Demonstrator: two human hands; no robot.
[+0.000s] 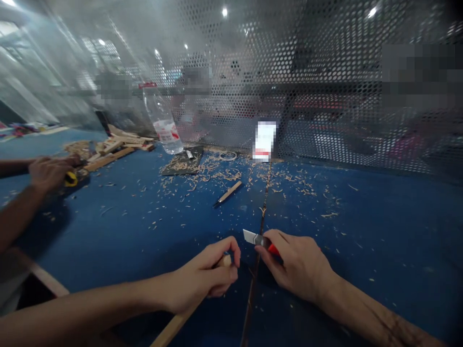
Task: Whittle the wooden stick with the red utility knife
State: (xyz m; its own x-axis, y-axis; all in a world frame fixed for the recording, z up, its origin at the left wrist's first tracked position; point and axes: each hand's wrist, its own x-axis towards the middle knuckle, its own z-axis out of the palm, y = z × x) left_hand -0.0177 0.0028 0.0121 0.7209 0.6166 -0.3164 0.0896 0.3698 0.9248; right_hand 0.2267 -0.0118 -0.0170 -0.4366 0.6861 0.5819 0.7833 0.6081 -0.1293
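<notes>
My left hand point(208, 274) is closed around a wooden stick point(173, 330), whose rounded tip pokes out between thumb and forefinger while its long end slants down toward the lower edge of the view. In my right hand point(302, 265) is a utility knife point(263, 240) with a red and dark handle. Its short, wide blade points left, toward the stick's tip but apart from it. Both hands are just above the blue table point(379, 231). The palm side of each hand is hidden.
Beyond my hands lies a carving tool point(228, 193) with a wooden handle. Wood shavings surround a dark sheet point(184, 164), a water bottle point(164, 125) and a lit phone point(265, 141) against the perforated metal screen point(231, 96). At left are a co-worker's hands point(48, 173) and wood strips point(115, 147).
</notes>
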